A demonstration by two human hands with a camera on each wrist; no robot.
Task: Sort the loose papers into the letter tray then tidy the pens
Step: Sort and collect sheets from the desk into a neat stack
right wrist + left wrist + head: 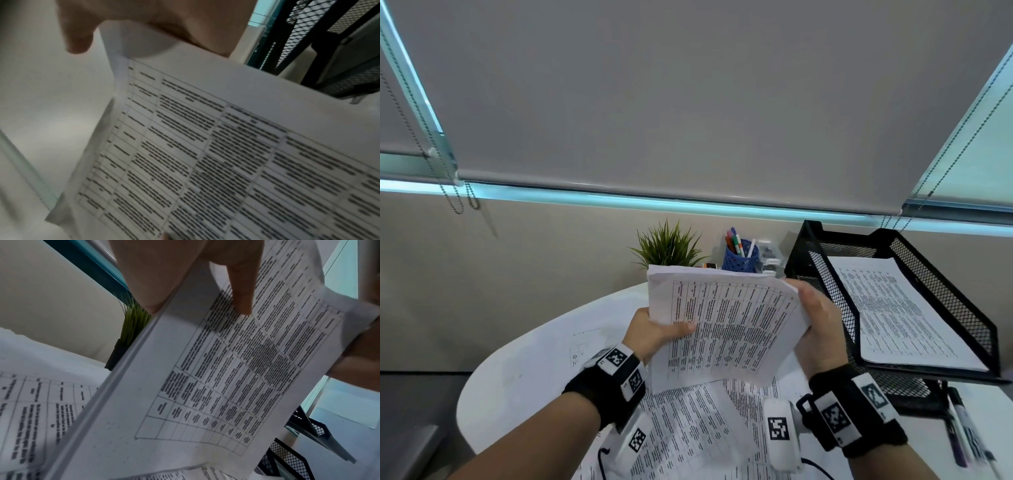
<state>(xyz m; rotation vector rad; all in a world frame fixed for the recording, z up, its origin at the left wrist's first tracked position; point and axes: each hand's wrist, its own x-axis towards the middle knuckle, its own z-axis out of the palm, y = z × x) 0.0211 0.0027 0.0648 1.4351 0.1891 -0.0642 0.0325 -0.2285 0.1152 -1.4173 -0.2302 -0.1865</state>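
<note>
Both hands hold a stack of papers (pixel 726 325) up above the round white table (pixel 524 370). The left hand (pixel 654 334) grips the left edge, thumb on the front. The right hand (pixel 816 332) grips the right edge.

Only the head view shows the far edge of the table: a blue pen cup (pixel 740 257) with pens in it, beside a green plant (pixel 667 246). The black mesh letter tray (pixel 962 308) at the right edge holds printed sheets. More loose sheets (pixel 688 425) lie under the hands. Loose pens (pixel 962 431) lie by the tray.

The left wrist view shows the stack's thick side edge. The print is too blurry to read.
</note>
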